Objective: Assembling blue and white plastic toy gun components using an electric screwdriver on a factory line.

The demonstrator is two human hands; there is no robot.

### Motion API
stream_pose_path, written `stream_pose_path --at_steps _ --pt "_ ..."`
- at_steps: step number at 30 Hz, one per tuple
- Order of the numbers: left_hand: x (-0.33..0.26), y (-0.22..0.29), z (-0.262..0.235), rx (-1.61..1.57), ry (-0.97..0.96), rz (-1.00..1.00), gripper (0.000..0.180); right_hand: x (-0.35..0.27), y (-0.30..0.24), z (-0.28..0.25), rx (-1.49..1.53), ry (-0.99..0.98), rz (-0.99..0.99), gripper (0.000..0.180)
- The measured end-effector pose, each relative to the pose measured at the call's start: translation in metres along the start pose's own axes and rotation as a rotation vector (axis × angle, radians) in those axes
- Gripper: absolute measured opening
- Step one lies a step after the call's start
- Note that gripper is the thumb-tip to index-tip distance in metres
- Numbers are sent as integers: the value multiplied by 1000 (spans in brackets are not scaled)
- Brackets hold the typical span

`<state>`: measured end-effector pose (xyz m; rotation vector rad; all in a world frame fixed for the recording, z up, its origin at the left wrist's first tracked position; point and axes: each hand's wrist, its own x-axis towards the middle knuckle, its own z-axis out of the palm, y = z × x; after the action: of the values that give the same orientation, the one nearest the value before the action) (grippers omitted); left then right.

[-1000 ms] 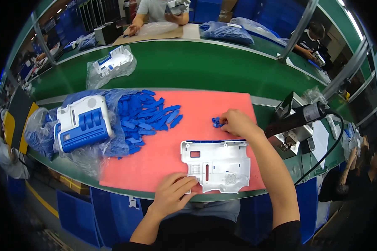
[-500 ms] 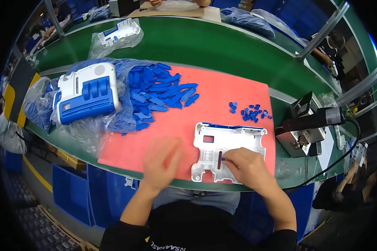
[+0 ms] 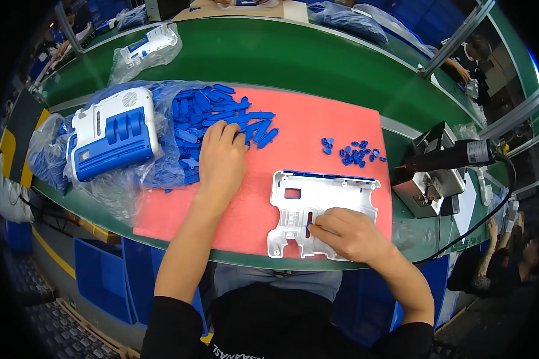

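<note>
- Fingers of the right hand (image 3: 347, 233) pinched shut on a small blue piece (image 3: 309, 228), pressing it at the long slot of a white plastic panel (image 3: 317, 206); the grip sits on the panel's lower middle.
- Panel lies flat on a pink mat (image 3: 317, 134), its long axis running left to right, its near edge close to the table's front edge (image 3: 233, 258).
- Left hand (image 3: 221, 157) reaches up and to the left of that grip, palm down, fingers curled loosely onto a heap of long blue plastic strips (image 3: 221, 116); whether it has closed on one cannot be told.
- Strips heap lies up and left of the right-hand grip, well apart from it, so the left hand is the nearer one; the strips point many ways, most roughly left to right.
- Small blue clips (image 3: 356, 152) lie scattered on the mat just above the panel, beyond the right hand and nearer to it than to the left.
- White and blue housing (image 3: 111, 140) rests on clear plastic bags (image 3: 120, 185), left of the left hand.
- Black electric screwdriver (image 3: 446, 158) lies on a grey stand, up and right of the right hand, on the green table.
</note>
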<state>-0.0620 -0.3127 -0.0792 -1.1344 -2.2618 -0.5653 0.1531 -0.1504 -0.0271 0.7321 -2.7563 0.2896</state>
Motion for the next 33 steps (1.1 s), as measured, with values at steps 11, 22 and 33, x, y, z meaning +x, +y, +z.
stream_pose_path --at_steps 11,22,33 --pt "-6 25 -46 -418 285 140 21 10 -10 -31 532 263 634 20" --pt "-60 93 -71 -801 136 560 23 4 -16 -22 1794 -183 949 45" --pt "-92 74 -70 -695 -20 43 30 -3 -17 -15 1177 245 952 27"
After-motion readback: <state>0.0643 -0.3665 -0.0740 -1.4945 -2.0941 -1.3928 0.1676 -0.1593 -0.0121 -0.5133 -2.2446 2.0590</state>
